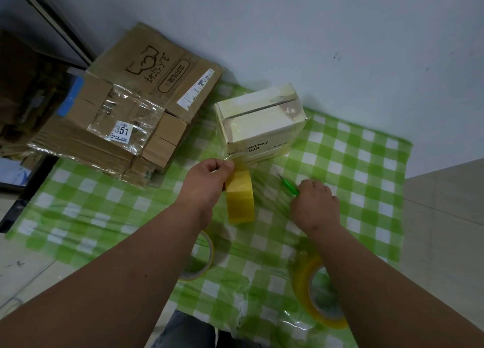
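Left hand grips the yellow tape roll, strip stretched from the box on the checked cloth. Right hand grasps the green cutter. Best hold the strip taut and slice close to the box.

A pale wall with small scuffs meets a light tiled floor. A green checked cloth covers the floor, with flattened cardboard boxes stacked alongside.

Our bare forearms run from the lower corners toward mid-frame. Our left hand curls round the yellow tape roll, and our right hand (knuckles up) grips a small green plastic cutter.
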`<control>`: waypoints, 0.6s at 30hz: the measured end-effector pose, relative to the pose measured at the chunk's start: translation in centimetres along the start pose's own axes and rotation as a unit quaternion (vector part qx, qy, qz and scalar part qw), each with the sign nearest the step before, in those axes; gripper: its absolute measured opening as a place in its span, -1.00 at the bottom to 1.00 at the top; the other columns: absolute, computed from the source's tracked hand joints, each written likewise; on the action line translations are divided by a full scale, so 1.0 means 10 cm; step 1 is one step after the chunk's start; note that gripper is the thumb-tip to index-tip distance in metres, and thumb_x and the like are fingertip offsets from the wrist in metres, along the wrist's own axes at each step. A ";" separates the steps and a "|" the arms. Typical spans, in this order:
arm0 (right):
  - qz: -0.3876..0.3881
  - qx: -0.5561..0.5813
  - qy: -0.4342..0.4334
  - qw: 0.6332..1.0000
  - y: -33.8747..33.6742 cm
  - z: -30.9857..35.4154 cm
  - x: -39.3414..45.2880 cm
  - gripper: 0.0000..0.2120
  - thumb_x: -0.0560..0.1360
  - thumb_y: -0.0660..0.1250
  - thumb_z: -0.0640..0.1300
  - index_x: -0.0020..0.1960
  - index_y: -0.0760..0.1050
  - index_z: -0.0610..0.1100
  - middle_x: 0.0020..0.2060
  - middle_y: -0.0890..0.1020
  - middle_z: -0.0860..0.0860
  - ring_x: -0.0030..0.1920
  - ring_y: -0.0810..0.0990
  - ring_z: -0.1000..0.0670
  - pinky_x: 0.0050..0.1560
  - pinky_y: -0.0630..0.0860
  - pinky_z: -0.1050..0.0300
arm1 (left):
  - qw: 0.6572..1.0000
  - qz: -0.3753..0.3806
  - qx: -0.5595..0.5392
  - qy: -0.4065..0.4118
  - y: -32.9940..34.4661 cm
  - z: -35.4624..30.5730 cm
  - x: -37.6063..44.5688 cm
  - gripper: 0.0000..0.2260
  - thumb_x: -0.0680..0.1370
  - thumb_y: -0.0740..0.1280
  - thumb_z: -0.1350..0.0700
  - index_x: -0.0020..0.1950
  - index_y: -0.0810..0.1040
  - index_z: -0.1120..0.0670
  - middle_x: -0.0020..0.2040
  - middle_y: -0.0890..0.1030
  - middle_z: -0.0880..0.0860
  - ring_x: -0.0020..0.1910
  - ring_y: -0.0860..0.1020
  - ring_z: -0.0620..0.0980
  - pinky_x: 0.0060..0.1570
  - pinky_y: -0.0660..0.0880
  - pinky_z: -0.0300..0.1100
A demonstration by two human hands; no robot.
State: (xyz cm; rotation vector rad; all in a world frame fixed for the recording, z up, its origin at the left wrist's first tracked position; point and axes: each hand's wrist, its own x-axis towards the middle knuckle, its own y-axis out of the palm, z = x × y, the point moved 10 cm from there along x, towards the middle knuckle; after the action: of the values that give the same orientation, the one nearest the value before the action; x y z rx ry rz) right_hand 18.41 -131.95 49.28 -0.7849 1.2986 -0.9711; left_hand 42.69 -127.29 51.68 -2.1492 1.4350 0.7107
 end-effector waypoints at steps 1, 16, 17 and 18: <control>-0.004 0.014 -0.002 1.000 -0.02 0.01 0.00 -0.81 0.53 0.16 -0.16 0.11 0.41 -0.16 0.08 0.52 -0.11 0.09 0.48 -0.16 0.09 0.39 -0.06 | 1.000 -0.002 -0.005 -0.003 0.00 0.01 0.01 -0.79 0.56 0.40 0.01 -0.02 0.64 0.16 0.11 0.62 0.23 0.05 0.58 0.19 0.24 0.50 0.19; -0.075 0.184 -0.255 0.946 -0.88 1.00 -0.41 -0.76 0.63 0.16 0.02 0.23 0.49 0.02 -0.04 0.54 0.01 -0.11 0.53 -0.04 -0.12 0.50 0.00 | 0.997 -0.041 -0.068 -0.019 0.02 0.07 0.04 -0.87 0.49 0.47 0.16 -0.27 0.66 0.04 -0.14 0.69 0.09 -0.10 0.61 0.06 0.12 0.55 0.06; -0.073 0.178 -0.253 0.948 -0.87 1.02 -0.40 -0.75 0.62 0.16 0.03 0.23 0.49 0.03 -0.04 0.54 0.02 -0.10 0.54 -0.04 -0.11 0.49 0.01 | 0.996 -0.043 -0.072 -0.018 0.03 0.07 0.04 -0.87 0.48 0.47 0.17 -0.28 0.67 0.03 -0.14 0.69 0.09 -0.09 0.61 0.07 0.09 0.56 0.03; -0.072 0.175 -0.249 0.950 -0.87 1.03 -0.39 -0.74 0.62 0.17 0.06 0.24 0.49 0.05 -0.05 0.53 0.03 -0.10 0.53 -0.03 -0.12 0.48 0.03 | 0.996 -0.043 -0.076 -0.016 0.03 0.08 0.03 -0.86 0.48 0.47 0.16 -0.28 0.67 0.03 -0.15 0.69 0.07 -0.09 0.62 0.07 0.05 0.55 0.01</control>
State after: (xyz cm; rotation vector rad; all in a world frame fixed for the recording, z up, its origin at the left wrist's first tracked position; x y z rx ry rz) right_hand 27.35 -132.53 60.05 -0.7869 0.6168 -1.0025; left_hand 42.36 -127.11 50.85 -2.2880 1.3004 0.8439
